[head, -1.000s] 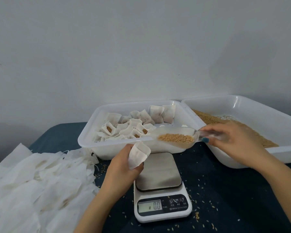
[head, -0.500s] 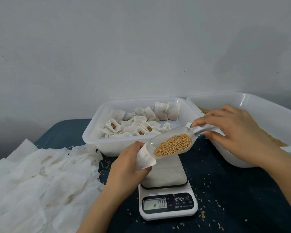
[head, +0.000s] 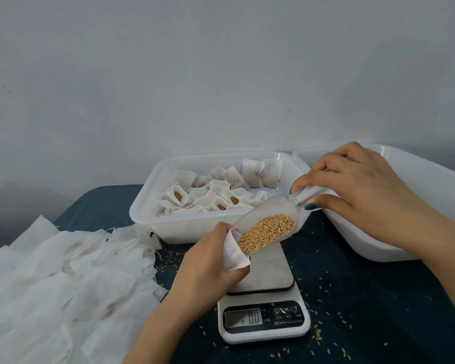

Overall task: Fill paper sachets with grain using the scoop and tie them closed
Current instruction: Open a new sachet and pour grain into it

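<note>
0.0, apparently, on scale (head: 264, 321) beneath scoop (head: 275, 207)

Small hand-packing station, makeshift rather than industrial: a cloth-covered worktop (head: 365, 298) against a bare painted wall (head: 195, 74), carrying a digital scale (head: 264, 321), a white tub of filled sachets (head: 142, 214), a second tub (head: 378, 245) and heaped empty paper sachets (head: 63, 271).
</note>
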